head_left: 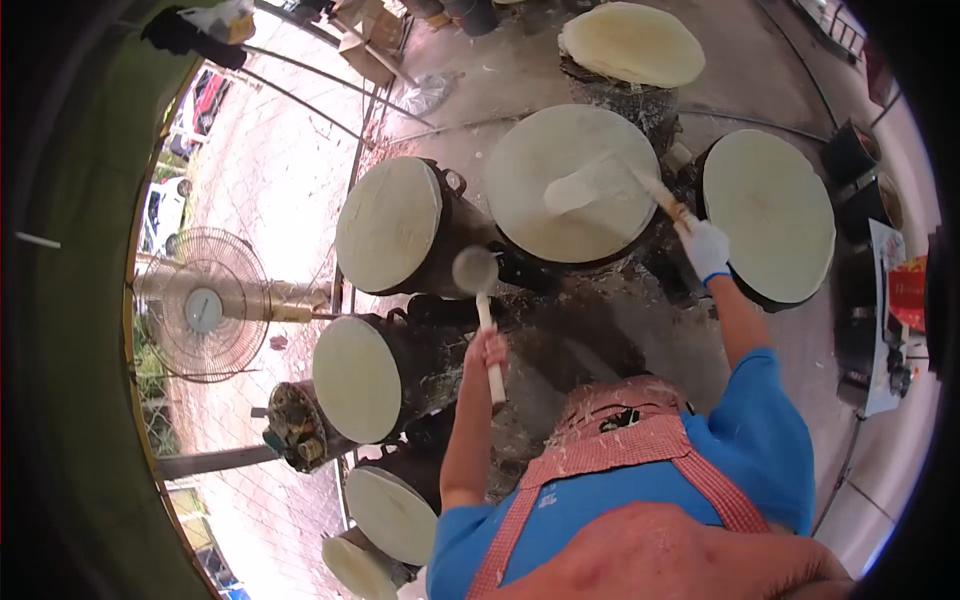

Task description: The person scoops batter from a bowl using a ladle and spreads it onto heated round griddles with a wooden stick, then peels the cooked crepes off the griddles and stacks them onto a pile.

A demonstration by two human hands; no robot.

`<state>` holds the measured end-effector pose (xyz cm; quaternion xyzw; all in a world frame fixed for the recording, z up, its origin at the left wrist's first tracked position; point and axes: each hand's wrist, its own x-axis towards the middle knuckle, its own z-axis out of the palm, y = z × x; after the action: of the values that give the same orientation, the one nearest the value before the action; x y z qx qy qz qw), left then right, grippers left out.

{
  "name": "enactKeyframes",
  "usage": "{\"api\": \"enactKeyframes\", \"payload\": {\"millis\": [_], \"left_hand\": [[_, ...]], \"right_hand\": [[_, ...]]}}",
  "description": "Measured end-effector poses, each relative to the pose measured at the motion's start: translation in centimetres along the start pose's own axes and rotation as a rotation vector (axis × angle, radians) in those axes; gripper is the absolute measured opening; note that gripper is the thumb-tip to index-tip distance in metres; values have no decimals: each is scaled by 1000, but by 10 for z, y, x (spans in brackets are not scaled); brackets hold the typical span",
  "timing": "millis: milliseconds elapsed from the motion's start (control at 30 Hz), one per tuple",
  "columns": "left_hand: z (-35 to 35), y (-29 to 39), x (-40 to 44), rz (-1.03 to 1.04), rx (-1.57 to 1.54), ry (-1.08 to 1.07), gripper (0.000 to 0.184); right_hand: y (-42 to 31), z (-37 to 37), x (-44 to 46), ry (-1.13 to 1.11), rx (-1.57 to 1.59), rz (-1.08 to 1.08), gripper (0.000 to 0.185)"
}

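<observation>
My bare left hand [488,347] is closed around the pale handle of a ladle [475,270], whose round bowl points away from me, below the middle griddle's near edge. In a white glove with a blue cuff, my right hand [706,250] grips a wooden spreader [656,191]. The spreader's far end reaches over the middle round griddle [530,225], at its right side. On that griddle lies a pale, thin layer, with a whiter streak of batter [585,187] left of the spreader.
Other round griddles with pale sheets stand around: one at left [389,225], one at right [768,215], one lower left [357,380], more below it. A domed sheet [633,45] sits at the back. A fan [204,308] stands far left, dark buckets [850,152] far right.
</observation>
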<state>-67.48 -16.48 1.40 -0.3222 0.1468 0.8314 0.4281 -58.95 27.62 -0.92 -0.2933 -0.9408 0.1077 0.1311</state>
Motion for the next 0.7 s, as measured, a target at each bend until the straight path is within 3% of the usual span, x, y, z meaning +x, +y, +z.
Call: {"api": "enactKeyframes", "payload": {"millis": [100,133,200,233,333,400,467,500,567,600,633,700], "left_hand": [[34,4,42,-42,3,-152,13],[60,-9,44,18,-15,-105,13],[77,-16,67,39,104,-35,23],[98,-34,64,201,307,-6,29],[107,-65,97,362,517,13,38],[108,-82,124,450,620,18,27],[80,-71,152,134,289,-203,18],[77,-60,129,52,260,-118,14],[70,-62,52,112,367,-40,12],[57,-75,15,259,505,-52,14],[46,-65,13,257,497,-44,14],[8,-63,2,-238,-38,-190,25]], "right_hand": [[-1,2,-25,12,7,-261,25],[1,-4,-31,-2,4,-274,25],[7,-10,-38,86,0,-52,25],[16,2,-46,69,-78,1,26],[-8,3,-88,-15,-183,-95,27],[-43,3,-109,-44,-98,-179,27],[-54,25,-116,39,23,-200,26],[-55,15,-121,16,10,-198,26],[-56,-15,-124,9,180,-183,28],[-52,-18,-124,-2,174,-195,28],[-48,-19,-127,36,172,-290,30],[-53,-24,-141,73,84,-364,30]]}}
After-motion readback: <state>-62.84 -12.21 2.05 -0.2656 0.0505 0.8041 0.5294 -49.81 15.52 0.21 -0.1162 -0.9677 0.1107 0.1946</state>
